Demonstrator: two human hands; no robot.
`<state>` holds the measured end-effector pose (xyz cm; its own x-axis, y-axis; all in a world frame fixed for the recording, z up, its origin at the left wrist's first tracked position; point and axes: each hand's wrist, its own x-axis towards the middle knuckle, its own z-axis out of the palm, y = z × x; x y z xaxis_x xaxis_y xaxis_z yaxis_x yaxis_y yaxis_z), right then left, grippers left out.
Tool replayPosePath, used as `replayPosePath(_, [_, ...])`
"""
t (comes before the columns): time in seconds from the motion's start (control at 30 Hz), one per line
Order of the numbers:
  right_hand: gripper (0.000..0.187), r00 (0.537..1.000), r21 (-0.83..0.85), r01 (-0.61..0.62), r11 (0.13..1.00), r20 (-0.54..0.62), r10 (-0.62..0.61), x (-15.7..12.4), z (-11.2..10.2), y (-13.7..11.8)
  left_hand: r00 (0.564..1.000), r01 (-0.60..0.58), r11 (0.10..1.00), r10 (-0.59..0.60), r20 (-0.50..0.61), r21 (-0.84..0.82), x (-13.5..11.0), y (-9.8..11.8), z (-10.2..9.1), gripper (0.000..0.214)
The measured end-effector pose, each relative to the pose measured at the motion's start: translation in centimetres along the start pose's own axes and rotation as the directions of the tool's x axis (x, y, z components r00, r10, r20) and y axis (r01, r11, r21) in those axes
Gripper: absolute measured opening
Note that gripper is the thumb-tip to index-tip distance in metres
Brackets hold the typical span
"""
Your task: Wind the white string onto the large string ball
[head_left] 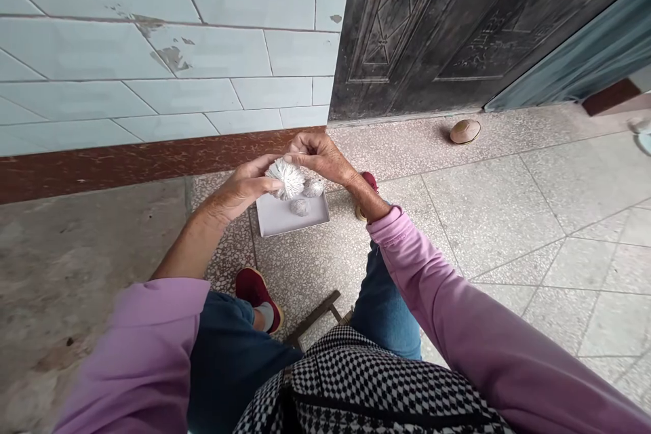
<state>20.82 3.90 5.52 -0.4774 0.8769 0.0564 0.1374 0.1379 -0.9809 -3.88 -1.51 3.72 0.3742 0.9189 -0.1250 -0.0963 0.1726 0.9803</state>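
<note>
My left hand [243,184] holds a white pom-pom [285,179], a round bunch of strands spreading out from its middle, between thumb and fingers. Against the pom-pom's upper edge, my right hand [318,154] is closed in a pinch; what its fingertips hold is too small to make out. Below both hands, a shallow white box [277,218] lies on the floor. Inside it are a white ball of yarn [300,207] and a second white ball [313,188] close to the right hand.
A tiled wall [203,54] with a brown base strip rises in front, beside a dark carved door [401,34]. A brownish oval object [464,131] sits near the doorstep. Red shoes [258,295] stand by the box, and part of a wooden stool [318,315] shows between the legs.
</note>
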Motion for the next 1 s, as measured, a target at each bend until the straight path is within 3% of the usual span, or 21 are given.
replayPosePath(0.13, [0.065,0.998,0.174,0.065,0.983,0.012,-0.069,1.0,0.3,1.6,0.999,-0.030,0.985,0.036,0.031,-0.167,0.3,0.1,0.6,0.060])
replayPosePath(0.2, [0.060,0.997,0.184,0.072,0.980,0.004,-0.074,1.3,0.5,2.2,0.997,-0.071,0.968,0.076,0.012,-0.241,0.6,0.2,0.8,0.063])
replayPosePath(0.4, [0.042,0.997,-0.109,0.076,0.991,-0.026,-0.079,0.2,1.0,1.4,0.962,-0.213,0.896,0.122,-0.245,-0.389,1.7,0.7,1.0,0.065])
replayPosePath(0.57, [0.042,0.997,-0.228,0.021,0.973,0.073,-0.005,-1.2,2.0,0.0,0.885,-0.281,0.910,0.122,-0.450,-0.305,2.1,0.1,-0.4,0.070])
replayPosePath(0.67, [0.047,0.984,-0.268,0.035,0.963,0.178,0.014,-1.8,2.6,-0.4,0.833,-0.284,0.937,0.135,-0.537,-0.205,2.4,-0.5,-1.6,0.077])
replayPosePath(0.77, [0.041,0.962,-0.290,0.072,0.954,0.274,0.011,-2.1,2.9,-0.6,0.792,-0.265,0.961,0.174,-0.585,-0.073,2.4,-1.0,-2.4,0.080])
replayPosePath(0.83, [0.037,0.962,-0.292,0.092,0.952,0.272,-0.010,-2.0,2.7,-0.7,0.807,-0.223,0.975,0.191,-0.559,0.012,2.1,-1.2,-2.4,0.079])
replayPosePath(0.93, [0.042,0.983,-0.269,0.081,0.960,0.180,-0.032,-1.6,1.9,-1.0,0.888,-0.154,0.984,0.180,-0.422,0.095,1.7,-1.4,-1.7,0.076])
replayPosePath(1.0, [0.046,0.995,-0.215,0.047,0.976,0.100,-0.026,-1.4,1.2,-1.2,0.914,-0.122,0.989,0.146,-0.379,0.086,1.7,-1.4,-1.4,0.074])
